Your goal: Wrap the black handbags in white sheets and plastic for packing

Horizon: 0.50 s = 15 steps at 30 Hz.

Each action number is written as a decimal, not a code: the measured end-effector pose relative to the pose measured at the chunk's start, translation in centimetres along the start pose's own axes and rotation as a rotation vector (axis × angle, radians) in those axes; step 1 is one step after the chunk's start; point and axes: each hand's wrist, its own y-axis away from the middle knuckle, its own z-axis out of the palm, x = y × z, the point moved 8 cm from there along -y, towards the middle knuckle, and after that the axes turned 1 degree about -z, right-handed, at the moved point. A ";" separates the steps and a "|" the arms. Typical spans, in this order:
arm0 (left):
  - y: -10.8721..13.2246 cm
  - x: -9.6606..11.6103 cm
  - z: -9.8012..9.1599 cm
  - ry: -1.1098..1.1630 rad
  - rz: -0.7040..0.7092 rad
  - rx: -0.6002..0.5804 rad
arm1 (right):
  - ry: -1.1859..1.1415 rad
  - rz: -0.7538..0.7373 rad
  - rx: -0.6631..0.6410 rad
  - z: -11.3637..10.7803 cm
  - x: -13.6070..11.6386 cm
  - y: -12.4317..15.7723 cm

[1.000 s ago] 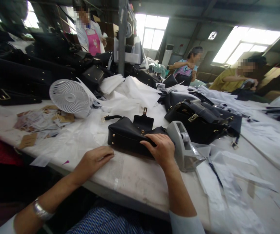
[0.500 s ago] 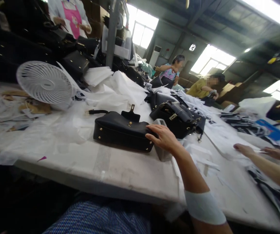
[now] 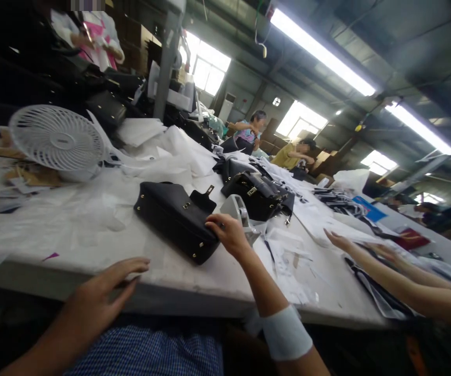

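Observation:
A black handbag (image 3: 170, 219) lies on its side on the white-covered table, its studded base facing me and its flap with a metal clasp pointing away. My right hand (image 3: 229, 235) grips the bag's right end with bent fingers, a pale band around its forearm. My left hand (image 3: 102, 290) is at the table's front edge, left of the bag and apart from it, with thumb and fingers spread and nothing held. Just behind my right hand stands a light grey object (image 3: 239, 209), partly hidden by the hand.
A white fan (image 3: 58, 138) stands at the left beside paper scraps. More black bags (image 3: 254, 190) lie behind the grey object. White sheets (image 3: 174, 162) cover the back. At the right a co-worker's arms (image 3: 385, 271) reach over the table. Other people work farther back.
The handbag has turned, its right end swinging towards me. My right hand's fingers have closed on that end. My left hand has come into view at the lower left.

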 end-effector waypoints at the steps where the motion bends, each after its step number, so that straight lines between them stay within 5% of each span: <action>1: -1.6 1.1 1.5 0.059 -0.003 -0.023 | -0.033 -0.026 -0.002 0.2 -0.4 0.3; 7: -7.4 4.0 8.3 0.159 -0.002 -0.061 | -0.193 -0.014 0.081 2.1 0.4 2.0; 15: -6.9 3.8 11.2 0.183 -0.042 0.022 | -0.312 0.076 0.209 2.7 1.3 2.9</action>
